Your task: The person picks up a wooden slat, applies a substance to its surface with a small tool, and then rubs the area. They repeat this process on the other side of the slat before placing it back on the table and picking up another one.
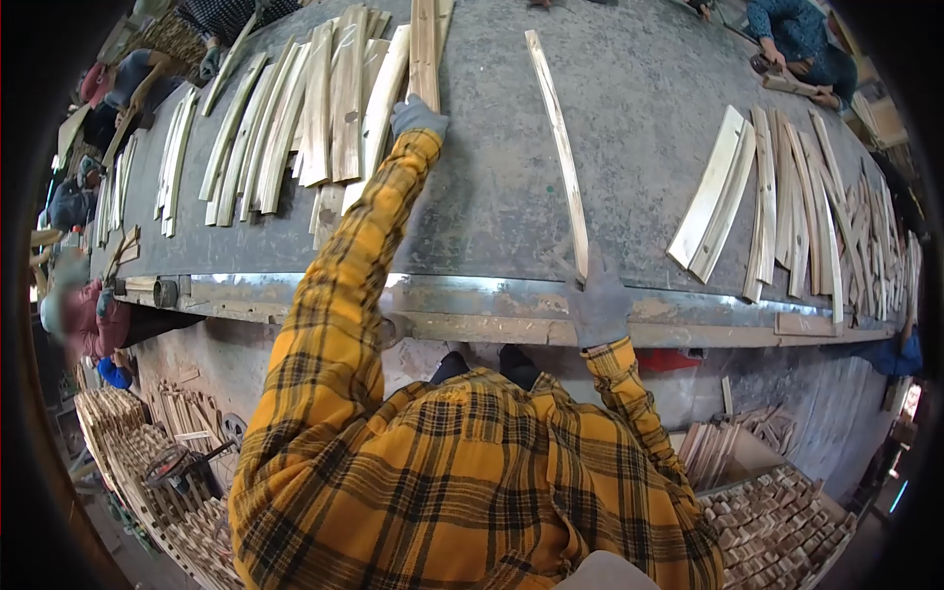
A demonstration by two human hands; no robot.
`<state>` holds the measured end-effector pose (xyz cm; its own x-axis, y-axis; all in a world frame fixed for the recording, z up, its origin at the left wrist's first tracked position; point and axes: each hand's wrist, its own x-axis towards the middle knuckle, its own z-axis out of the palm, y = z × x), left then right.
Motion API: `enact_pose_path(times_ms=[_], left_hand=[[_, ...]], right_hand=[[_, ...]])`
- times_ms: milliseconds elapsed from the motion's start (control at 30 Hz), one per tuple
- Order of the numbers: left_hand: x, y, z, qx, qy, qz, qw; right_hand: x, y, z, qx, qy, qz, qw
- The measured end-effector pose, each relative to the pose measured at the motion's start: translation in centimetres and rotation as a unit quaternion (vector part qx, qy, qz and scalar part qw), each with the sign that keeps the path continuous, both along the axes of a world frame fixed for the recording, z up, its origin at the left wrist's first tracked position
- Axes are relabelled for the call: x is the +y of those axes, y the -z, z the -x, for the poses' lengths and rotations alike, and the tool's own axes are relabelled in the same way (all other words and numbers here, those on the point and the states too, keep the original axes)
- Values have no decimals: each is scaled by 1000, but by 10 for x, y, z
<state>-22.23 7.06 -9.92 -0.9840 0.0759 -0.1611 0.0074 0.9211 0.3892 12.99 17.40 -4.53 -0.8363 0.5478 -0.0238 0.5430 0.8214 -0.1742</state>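
Observation:
My left hand [420,117], in a grey glove, reaches far across the table and grips the near end of a brownish wooden slat [424,51]. That slat lies beside a group of paler slats [346,93] on its left. Close to the table's front edge, my right hand [601,307], also gloved, holds the near end of a long, narrow wooden strip [558,140]. The strip points away from me across the grey tabletop, and its far end tapers slightly to the left. Part of the right hand's fingers is hard to make out.
The grey table [492,167] has a metal-and-wood front edge. More slats [713,197] lie to the right. Other people work around the table, one with a tool [762,64] at the far right. Stacked wood pieces [777,521] stand below on both sides of me.

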Motion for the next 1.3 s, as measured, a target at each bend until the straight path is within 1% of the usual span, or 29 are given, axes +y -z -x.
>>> enact_pose_path(times_ms=[67, 100, 167, 200, 233, 267, 300, 367, 400, 467, 500, 567, 600, 633, 667, 733, 767, 800, 833, 867, 900, 967, 1067, 1100, 1167, 1200, 1300], left_hand=[[-13, 1, -25, -117, 33, -120, 985], [-18, 1, -42, -177, 48, -178, 967], [-26, 9, -90, -255, 27, -330, 909], [-31, -4, -112, -318, 50, -380, 867], [-31, -2, -131, -377, -13, -376, 846], [-35, -25, -155, -377, -16, -373, 847], [-40, -3, -167, -392, 15, -380, 837], [-50, -21, -200, -398, 14, -352, 847], [-55, -22, -214, -380, 30, -346, 857], [-62, -29, -236, -342, 14, -345, 874], [-67, -27, -241, -323, 26, -341, 883], [-76, -19, -252, -286, 52, -332, 897], [-78, -30, -254, -293, 51, -322, 899], [-78, -51, -254, -301, 49, -311, 900], [-79, -63, -256, -309, 45, -301, 901], [-88, -44, -263, -271, 68, -314, 907], [-92, -33, -269, -253, 83, -319, 910], [-96, -30, -272, -254, 88, -339, 901], [-101, -28, -276, -256, 95, -360, 892], [-108, -28, -280, -258, 102, -380, 883], [-116, -29, -283, -286, 89, -394, 869], [-136, -33, -288, -343, 64, -418, 839], [-155, -44, -298, -341, 43, -433, 833], [-159, -42, -299, -335, 58, -446, 828], [-160, -39, -305, -321, 64, -419, 847], [-160, -42, -303, -313, 67, -406, 856], [-159, -55, -300, -326, 73, -420, 844]], right_hand=[[-4, 0, -4, 22, 0, -9, 1000], [-5, -1, -7, 32, 1, -13, 999], [-5, -8, -11, 23, 9, 3, 1000], [-5, -11, -12, 22, 12, 10, 1000], [-5, -14, -14, 9, 23, -5, 1000], [-5, -15, -16, -4, 32, -21, 999], [-3, -16, -18, -18, 40, -37, 998], [9, -15, -23, 41, 57, -23, 997], [18, -15, -25, 72, 60, -14, 995], [49, -16, -28, 102, 64, -6, 993], [65, -19, -29, 114, 69, -2, 991], [92, -46, -17, 122, 159, 77, 977], [109, -56, -11, 104, 195, 70, 973], [140, -36, -17, 152, 160, -28, 975], [142, -42, -8, 149, 163, -68, 973], [137, -62, 13, 145, 167, -147, 964], [127, -58, 21, 150, 146, -85, 974], [127, -31, 27, 169, 39, -99, 980], [126, -5, 32, 187, -68, -112, 974], [107, -3, 42, 203, -88, -29, 975], [82, -1, 56, 217, -109, 55, 968], [63, 5, 87, 96, -77, 105, 987], [64, 25, 122, 26, -161, 41, 986], [59, 27, 124, 50, -176, 37, 982], [56, 32, 124, 100, -208, 28, 973], [56, 36, 125, 90, -203, 16, 975], [57, 46, 131, 57, -187, -22, 980]])
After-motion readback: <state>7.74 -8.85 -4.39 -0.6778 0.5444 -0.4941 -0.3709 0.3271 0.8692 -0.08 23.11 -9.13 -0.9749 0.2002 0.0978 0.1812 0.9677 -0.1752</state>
